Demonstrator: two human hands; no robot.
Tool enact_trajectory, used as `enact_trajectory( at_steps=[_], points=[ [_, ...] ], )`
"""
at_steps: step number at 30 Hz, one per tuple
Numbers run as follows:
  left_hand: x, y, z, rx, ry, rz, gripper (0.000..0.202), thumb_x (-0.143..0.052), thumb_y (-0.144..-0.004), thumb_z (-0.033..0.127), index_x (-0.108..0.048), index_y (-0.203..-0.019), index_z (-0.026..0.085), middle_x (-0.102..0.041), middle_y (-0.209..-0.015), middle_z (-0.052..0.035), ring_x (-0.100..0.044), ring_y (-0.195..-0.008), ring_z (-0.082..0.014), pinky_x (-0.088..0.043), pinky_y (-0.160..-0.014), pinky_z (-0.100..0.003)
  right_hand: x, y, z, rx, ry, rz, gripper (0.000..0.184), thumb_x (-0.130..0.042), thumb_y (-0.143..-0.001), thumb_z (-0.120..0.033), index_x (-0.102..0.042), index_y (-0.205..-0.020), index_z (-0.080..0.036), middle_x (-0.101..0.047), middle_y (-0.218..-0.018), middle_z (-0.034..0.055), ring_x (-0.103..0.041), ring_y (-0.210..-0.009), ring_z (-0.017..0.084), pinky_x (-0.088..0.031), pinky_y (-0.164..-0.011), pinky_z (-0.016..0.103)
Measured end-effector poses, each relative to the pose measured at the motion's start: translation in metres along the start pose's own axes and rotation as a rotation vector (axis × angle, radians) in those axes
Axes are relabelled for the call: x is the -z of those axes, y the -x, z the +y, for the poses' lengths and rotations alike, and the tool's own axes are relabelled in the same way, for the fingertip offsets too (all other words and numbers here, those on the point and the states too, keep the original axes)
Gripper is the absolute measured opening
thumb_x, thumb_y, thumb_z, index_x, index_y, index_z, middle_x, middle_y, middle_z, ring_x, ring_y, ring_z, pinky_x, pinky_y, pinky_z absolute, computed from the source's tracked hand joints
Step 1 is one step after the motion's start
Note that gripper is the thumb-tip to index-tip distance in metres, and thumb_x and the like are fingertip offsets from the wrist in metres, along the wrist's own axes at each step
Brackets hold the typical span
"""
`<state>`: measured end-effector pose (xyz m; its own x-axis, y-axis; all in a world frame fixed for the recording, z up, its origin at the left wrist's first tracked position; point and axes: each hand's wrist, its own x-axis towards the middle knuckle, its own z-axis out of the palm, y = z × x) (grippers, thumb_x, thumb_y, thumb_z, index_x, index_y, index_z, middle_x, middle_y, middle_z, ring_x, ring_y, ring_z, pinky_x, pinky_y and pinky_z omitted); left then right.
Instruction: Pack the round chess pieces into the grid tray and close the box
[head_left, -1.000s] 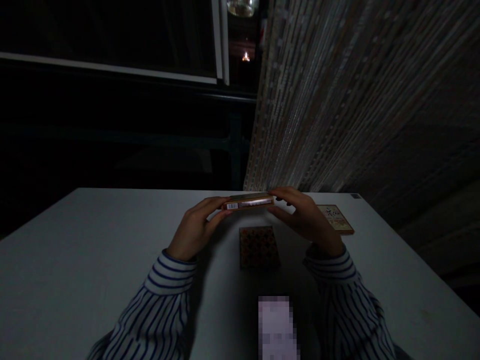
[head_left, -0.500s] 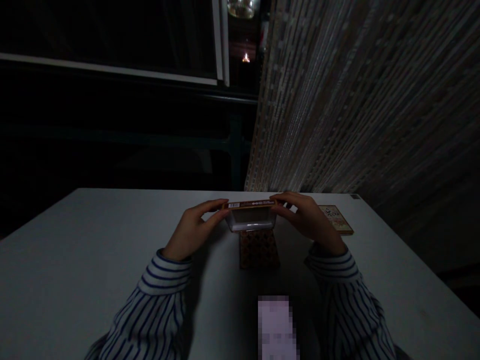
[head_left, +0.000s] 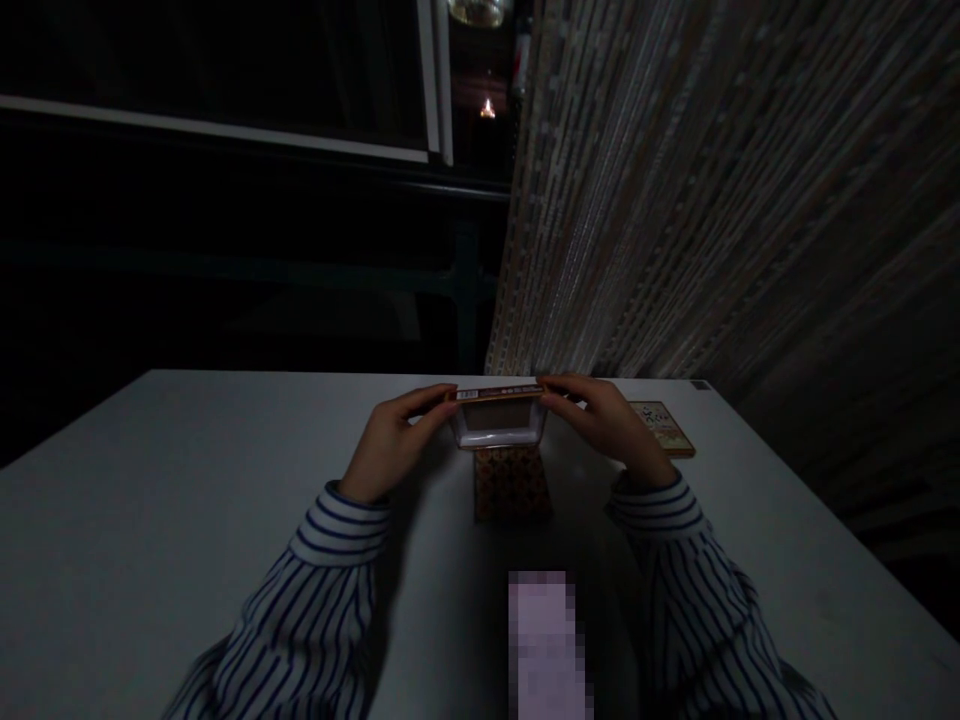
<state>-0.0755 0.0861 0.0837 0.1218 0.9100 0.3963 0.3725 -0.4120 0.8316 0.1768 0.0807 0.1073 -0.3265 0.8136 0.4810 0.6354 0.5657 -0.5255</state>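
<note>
In dim light I hold a small shallow box above a white table, its open pale inside tilted toward me. My left hand pinches its left end with fingers closed. My right hand grips its right end the same way. A barcode strip shows on the box's top edge. Directly below the box, a patterned square piece lies flat on the table between my wrists. Both sleeves are striped.
A flat card or lid with printing lies on the table right of my right hand. A blurred pale object sits near the table's front edge. A string curtain hangs behind the table at right; a dark window is at left.
The box was held flat and edge-on a second ago. It has been tipped so its open inside faces me, and both hands have stayed on its ends.
</note>
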Motion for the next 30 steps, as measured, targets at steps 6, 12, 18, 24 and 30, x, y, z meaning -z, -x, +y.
enact_trajectory(
  at_steps=[6,12,18,24,30],
  points=[
    [-0.01,-0.005,-0.004,0.003,0.006,-0.047,0.044,-0.057,-0.075,0.045,-0.063,-0.105,0.014,-0.066,-0.107,-0.0069,-0.058,-0.101,-0.0218,-0.041,-0.095,-0.035,0.001,0.0,0.009,-0.015,0.017,-0.032,0.032,-0.051,-0.084,-0.034,-0.062,-0.109,-0.018,-0.066,-0.103,0.0069,-0.061,-0.094,0.018,-0.048,-0.078,0.031],
    [-0.018,-0.01,-0.009,0.011,-0.003,-0.066,0.045,-0.058,-0.074,0.045,-0.063,-0.106,0.013,-0.065,-0.107,-0.0076,-0.059,-0.1,-0.0217,-0.042,-0.094,-0.034,-0.002,0.004,0.022,-0.024,0.026,-0.029,0.033,-0.051,-0.084,-0.033,-0.061,-0.11,-0.015,-0.065,-0.106,0.0093,-0.061,-0.095,0.019,-0.047,-0.081,0.033],
    [-0.026,-0.013,-0.015,0.024,-0.016,-0.101,0.045,-0.057,-0.074,0.045,-0.063,-0.107,0.013,-0.065,-0.108,-0.0073,-0.058,-0.102,-0.0223,-0.04,-0.096,-0.035,-0.005,0.005,0.036,-0.003,0.024,-0.048,0.033,-0.05,-0.084,-0.033,-0.061,-0.111,-0.016,-0.065,-0.107,0.009,-0.059,-0.099,0.02,-0.045,-0.086,0.034],
    [-0.031,-0.015,-0.019,0.019,0.001,-0.141,0.047,-0.057,-0.074,0.047,-0.063,-0.107,0.013,-0.064,-0.109,-0.0084,-0.057,-0.103,-0.0225,-0.04,-0.096,-0.035,-0.008,0.008,0.044,-0.022,0.011,-0.078,0.034,-0.049,-0.085,-0.033,-0.06,-0.113,-0.016,-0.064,-0.111,0.0087,-0.058,-0.102,0.02,-0.044,-0.088,0.033],
    [-0.035,-0.015,-0.027,0.048,0.01,-0.137,0.049,-0.057,-0.073,0.049,-0.063,-0.106,0.014,-0.064,-0.11,-0.009,-0.057,-0.104,-0.0226,-0.039,-0.096,-0.038,-0.012,0.011,0.046,-0.032,0.022,-0.076,0.032,-0.049,-0.085,-0.033,-0.061,-0.11,-0.017,-0.065,-0.109,0.0078,-0.059,-0.1,0.019,-0.045,-0.087,0.032]
  ],
)
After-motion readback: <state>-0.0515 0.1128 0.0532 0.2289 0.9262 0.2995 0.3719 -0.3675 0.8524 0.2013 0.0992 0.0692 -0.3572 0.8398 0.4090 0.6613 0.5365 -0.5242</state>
